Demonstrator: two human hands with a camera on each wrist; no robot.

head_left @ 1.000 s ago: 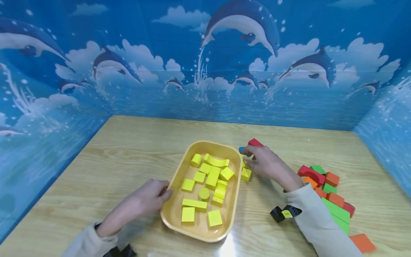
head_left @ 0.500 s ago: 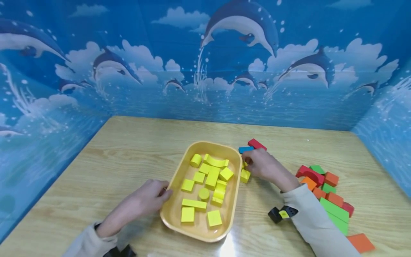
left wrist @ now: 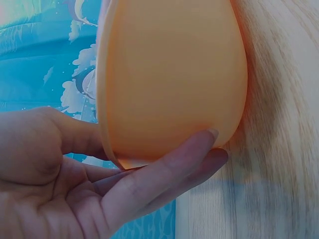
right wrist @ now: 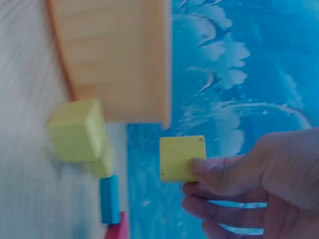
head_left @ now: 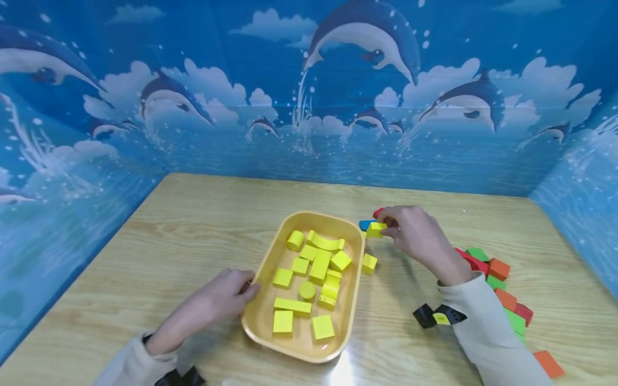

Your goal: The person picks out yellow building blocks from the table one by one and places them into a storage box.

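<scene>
A yellow-orange plastic tray (head_left: 300,349) stands on the table, with several yellow blocks inside, among them a cylinder (head_left: 307,291) and a curved piece (head_left: 325,242). My left hand (head_left: 223,296) grips the tray's left rim, thumb at the edge and fingers along the outer wall (left wrist: 174,74). To the right of the tray my right hand (head_left: 419,236) pinches a square yellow block (right wrist: 180,158) between thumb and fingers, raised off the table. Below it another yellow block (head_left: 369,263) lies beside the tray wall. A blue block (head_left: 365,225) and a red block (head_left: 379,213) show behind the held one, partly covered.
At the right, partly behind my sleeve, lies a pile of red, green and orange blocks (head_left: 499,269). A single orange block (head_left: 549,364) sits nearer the front. A dolphin-printed blue curtain (head_left: 309,145) stands around the back and sides of the wooden table (head_left: 203,214).
My right hand reached down among the blocks beside the tray, took hold of a yellow one and lifted it up and slightly right. The left hand and tray have stayed in place.
</scene>
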